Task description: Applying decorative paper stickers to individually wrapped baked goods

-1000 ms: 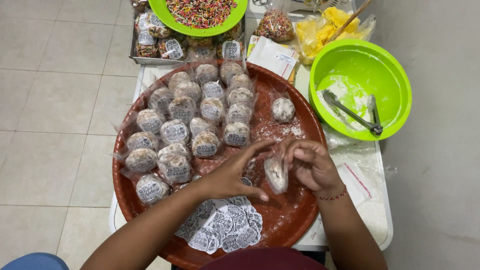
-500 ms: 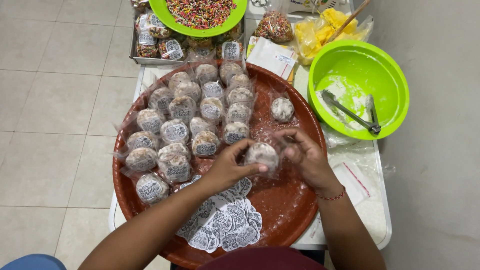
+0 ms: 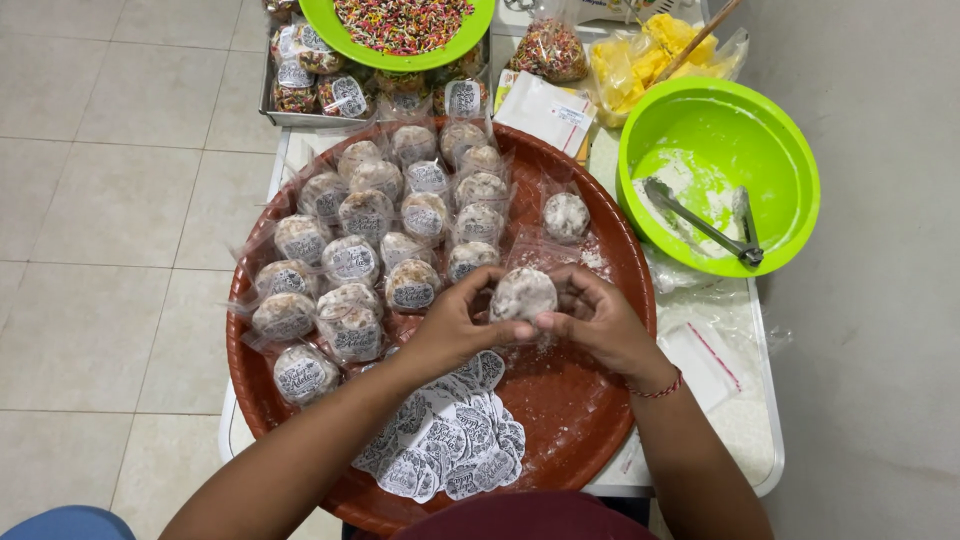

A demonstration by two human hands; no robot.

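My left hand [image 3: 455,325] and my right hand [image 3: 598,322] together hold one round powdered sweet wrapped in clear plastic [image 3: 523,294] over the middle of a big round brown tray [image 3: 585,420]. Fingers of both hands pinch the wrap at its sides. Several wrapped sweets with round stickers [image 3: 382,240] fill the tray's left and far part. One unlabelled wrapped sweet [image 3: 566,215] lies apart to the right. A pile of round white stickers [image 3: 450,435] rests on the tray just under my left forearm.
A lime green bowl [image 3: 775,120] with white powder and metal tongs [image 3: 700,222] stands at the right. Farther back are a green plate of coloured sprinkles [image 3: 400,22], a metal tray of packed sweets [image 3: 320,90], yellow bags [image 3: 640,60] and loose clear bags [image 3: 705,350]. Tiled floor lies left.
The sweet was held edge-on in my right hand. Both hands have since closed around it and turned its flat side up, lifting it slightly toward the tray's middle.
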